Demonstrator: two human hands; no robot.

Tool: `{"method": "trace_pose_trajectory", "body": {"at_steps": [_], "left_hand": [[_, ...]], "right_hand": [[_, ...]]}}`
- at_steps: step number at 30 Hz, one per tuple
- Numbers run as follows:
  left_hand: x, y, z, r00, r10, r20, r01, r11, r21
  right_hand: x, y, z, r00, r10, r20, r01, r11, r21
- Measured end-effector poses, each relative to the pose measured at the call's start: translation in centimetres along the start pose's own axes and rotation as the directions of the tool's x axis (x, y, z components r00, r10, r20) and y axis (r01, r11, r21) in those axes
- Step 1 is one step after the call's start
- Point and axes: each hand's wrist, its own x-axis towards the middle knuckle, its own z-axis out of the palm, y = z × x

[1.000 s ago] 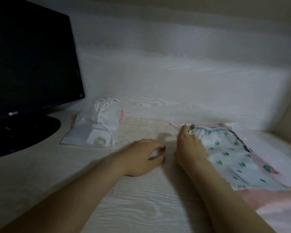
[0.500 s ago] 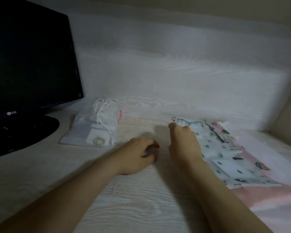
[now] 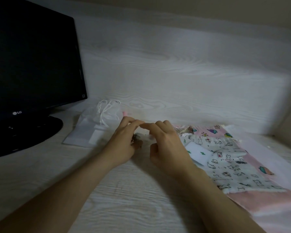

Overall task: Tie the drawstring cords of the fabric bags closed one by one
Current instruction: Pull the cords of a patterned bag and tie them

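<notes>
The right hand (image 3: pixel 166 142) has left the patterned bags (image 3: pixel 225 158) to meet the left hand (image 3: pixel 124 140), both curled and touching; any pinched cord is indiscernible, tying probably beginning.

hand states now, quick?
Left hand: fingers curled over a small dark thing; grip cannot be told.
Right hand: fingers curled; contents hidden, cannot tell.

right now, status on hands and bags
Left hand and right hand curled, fingertips meeting over desk; grip unclear. Cactus-print bag beside right hand, on cat-print bag. White bag behind left hand. Monitor off left.
</notes>
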Motion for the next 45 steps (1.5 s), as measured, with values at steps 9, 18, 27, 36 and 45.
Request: {"method": "trace_pose_trajectory", "body": {"at_steps": [9, 18, 27, 36, 45], "left_hand": [[0.2, 0.8, -1.5, 0.989, 0.03, -0.147, -0.036, 0.999, -0.036], [0.2, 2.3, -2.4, 0.922, 0.266, -0.283, -0.219, 0.958, 0.187], [-0.5, 2.4, -2.4, 0.945, 0.223, -0.239, -0.157, 0.951, 0.268], [-0.8, 2.0, -1.8, 0.992, 0.11, 0.067, -0.125, 0.94, 0.318], [-0.6, 2.5, -2.1, 0.975, 0.0, 0.223, -0.096, 0.903, 0.42]], "right_hand": [[-0.2, 1.7, 0.3, 0.985, 0.17, -0.038, -0.174, 0.954, -0.244], [-1.1, 2.6, 0.5, 0.894, 0.408, 0.184, -0.374, 0.907, -0.195], [-1.2, 3.7, 1.1, 0.784, 0.53, 0.322, -0.447, 0.843, -0.3], [-1.6, 6.3, -0.2, 0.763, 0.6, 0.241, -0.524, 0.792, -0.313], [-0.8, 3.9, 0.9, 0.874, 0.484, 0.05, -0.458, 0.853, -0.25]]}}
